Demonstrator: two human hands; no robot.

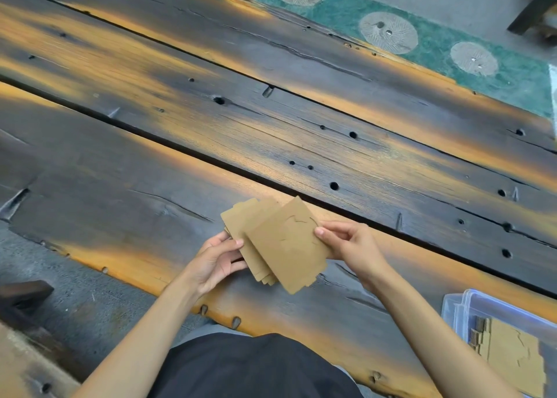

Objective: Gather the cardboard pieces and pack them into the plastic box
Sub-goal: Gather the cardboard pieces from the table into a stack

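Head view looks down on a dark plank table (271,144) with orange-worn edges and small round holes. Just below the middle of the frame, both hands hold a fanned stack of brown cardboard pieces (280,241) a little above the table's near plank. The left hand (215,262) grips the stack's left edge, thumb on top and fingers curled underneath. The right hand (352,244) pinches the right edge of the top piece, thumb pressed on its face, fingers bent behind it. The top piece has a jagged crack line across it.

At the lower right of the frame a clear plastic box (464,307) with a bluish rim stands on the table, partly cut off by the frame edge. More cardboard pieces (512,355) already lie inside it, stacked flat.

Along the upper right runs a green mat (437,48) with pale round patches.
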